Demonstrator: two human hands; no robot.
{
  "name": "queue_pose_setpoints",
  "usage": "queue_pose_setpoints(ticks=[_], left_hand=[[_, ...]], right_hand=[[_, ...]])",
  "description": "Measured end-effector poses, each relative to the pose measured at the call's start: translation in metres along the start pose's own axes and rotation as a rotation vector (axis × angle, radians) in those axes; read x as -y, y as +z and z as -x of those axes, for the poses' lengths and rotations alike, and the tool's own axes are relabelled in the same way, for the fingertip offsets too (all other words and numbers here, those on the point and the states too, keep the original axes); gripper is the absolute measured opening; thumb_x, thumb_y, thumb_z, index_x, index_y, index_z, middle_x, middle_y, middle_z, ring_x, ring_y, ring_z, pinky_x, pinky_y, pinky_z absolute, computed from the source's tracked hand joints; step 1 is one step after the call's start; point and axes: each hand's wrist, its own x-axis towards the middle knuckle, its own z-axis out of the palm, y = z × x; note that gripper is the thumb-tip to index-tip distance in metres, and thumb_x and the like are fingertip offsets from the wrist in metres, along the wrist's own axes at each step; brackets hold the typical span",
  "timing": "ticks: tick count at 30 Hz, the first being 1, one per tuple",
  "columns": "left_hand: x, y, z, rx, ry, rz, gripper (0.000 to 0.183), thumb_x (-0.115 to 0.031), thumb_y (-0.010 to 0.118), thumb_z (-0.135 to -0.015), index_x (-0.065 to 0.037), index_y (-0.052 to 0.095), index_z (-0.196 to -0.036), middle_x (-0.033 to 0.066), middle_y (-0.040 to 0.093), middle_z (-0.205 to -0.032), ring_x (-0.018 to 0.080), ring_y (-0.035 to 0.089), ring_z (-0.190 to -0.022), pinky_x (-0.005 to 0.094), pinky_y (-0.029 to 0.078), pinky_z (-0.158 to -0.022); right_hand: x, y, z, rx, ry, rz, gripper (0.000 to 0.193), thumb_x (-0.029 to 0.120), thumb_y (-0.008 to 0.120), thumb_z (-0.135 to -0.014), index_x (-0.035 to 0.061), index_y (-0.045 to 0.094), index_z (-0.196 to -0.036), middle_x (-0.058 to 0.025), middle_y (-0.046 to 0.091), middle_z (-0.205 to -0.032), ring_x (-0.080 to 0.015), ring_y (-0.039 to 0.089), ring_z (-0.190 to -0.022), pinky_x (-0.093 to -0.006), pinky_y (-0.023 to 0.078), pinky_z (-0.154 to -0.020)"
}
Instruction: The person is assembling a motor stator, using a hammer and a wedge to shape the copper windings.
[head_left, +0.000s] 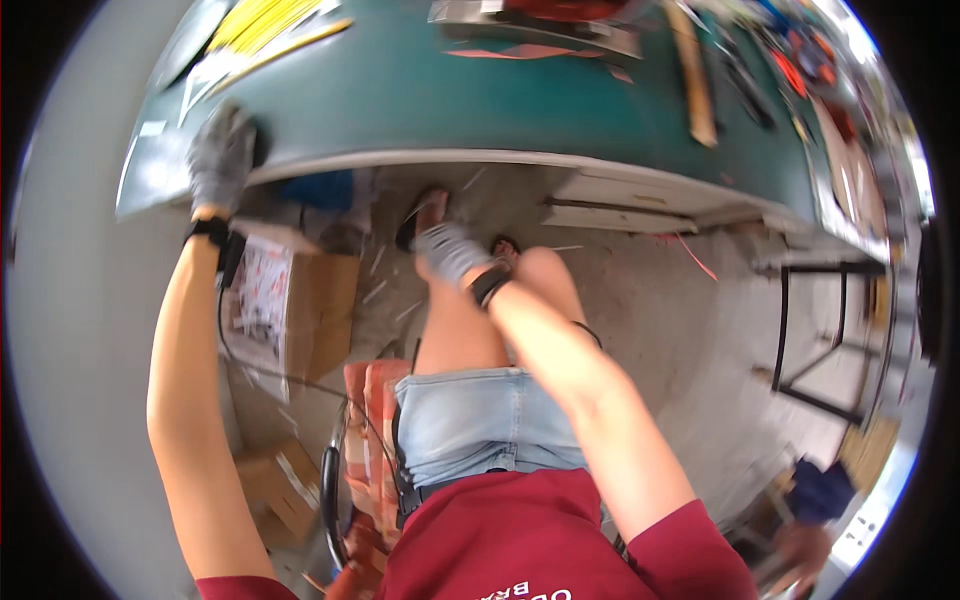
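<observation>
I find the left hand [222, 160], in a grey glove, over the front edge of the green workbench [400, 110], toward its left end. Its fingers are blurred and point toward the far side; from my station I am unable to determine how far they are spread, whether they grip anything, or whether they bear on the surface. The right hand [450, 252], likewise gloved, is short of the workbench's front edge, over the seated person's legs. Motion blur covers it, and I can confirm neither its degree of closure nor any object in it.

I record a bundle of yellow strips [262, 22] on the workbench, near its left end and beyond the left hand.

Further along, toward the back middle of the workbench, I note a metal unit with a red part [540, 35]. On the workbench's right portion lies a long wooden piece [692, 80], with black-handled tools [745, 80] to its right.

Below the workbench's left end stands a cardboard box [325, 310] containing pale paper scraps [262, 290]. A drawer unit [640, 200] is under the workbench's right half. On the floor well to the workbench's near right, I log a black metal frame [780, 330].
</observation>
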Motion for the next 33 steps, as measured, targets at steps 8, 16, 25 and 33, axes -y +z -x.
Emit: queue_pose_setpoints(ticks=[8, 16, 25, 33], left_hand=[[0.026, 0.01, -0.018, 0.017, -0.338, 0.148, 0.032, -0.025, 0.045, -0.092, -0.002, 0.054, -0.112, 0.0202, 0.058, -0.11, 0.0349, 0.054, -0.103, 0.0375, 0.042, -0.09], [0.044, 0.009, -0.023, 0.072, -0.421, 0.102, 0.032, -0.024, 0.042, -0.094, 0.003, 0.05, -0.109, 0.0208, 0.058, -0.1, 0.0322, 0.055, -0.088, 0.0379, 0.041, -0.082], [0.015, -0.017, 0.004, -0.077, -0.705, 0.515, 0.034, -0.027, 0.047, -0.094, 0.001, 0.052, -0.112, 0.0114, 0.058, -0.099, 0.023, 0.055, -0.089, 0.0326, 0.044, -0.085], [-0.014, -0.041, 0.011, 0.177, -0.624, 0.169, 0.035, -0.029, 0.045, -0.095, 0.001, 0.049, -0.112, 0.0164, 0.054, -0.106, 0.0286, 0.051, -0.097, 0.036, 0.039, -0.088]], right_hand=[[0.167, -0.157, 0.077, -0.312, -0.168, -0.149, 0.012, 0.017, 0.059, -0.06, 0.0053, 0.062, -0.06, -0.0055, 0.047, -0.051, -0.0177, 0.043, -0.046, -0.0355, 0.029, -0.038], [0.153, -0.314, 0.113, -0.221, -0.677, -1.369, 0.037, 0.027, 0.049, -0.079, 0.008, 0.059, -0.11, -0.0141, 0.062, -0.105, -0.0246, 0.058, -0.1, -0.0428, 0.045, -0.081], [0.103, -0.251, 0.081, -0.082, -0.276, -1.456, 0.043, 0.026, 0.041, -0.087, 0.0299, 0.043, -0.13, -0.0148, 0.03, -0.141, -0.0338, 0.038, -0.124, -0.0492, 0.036, -0.093], [0.049, -0.244, 0.052, -0.164, -0.024, -0.933, 0.01, 0.015, 0.058, -0.063, 0.0062, 0.062, -0.064, -0.0085, 0.058, -0.059, -0.0209, 0.058, -0.057, -0.0372, 0.042, -0.042]])
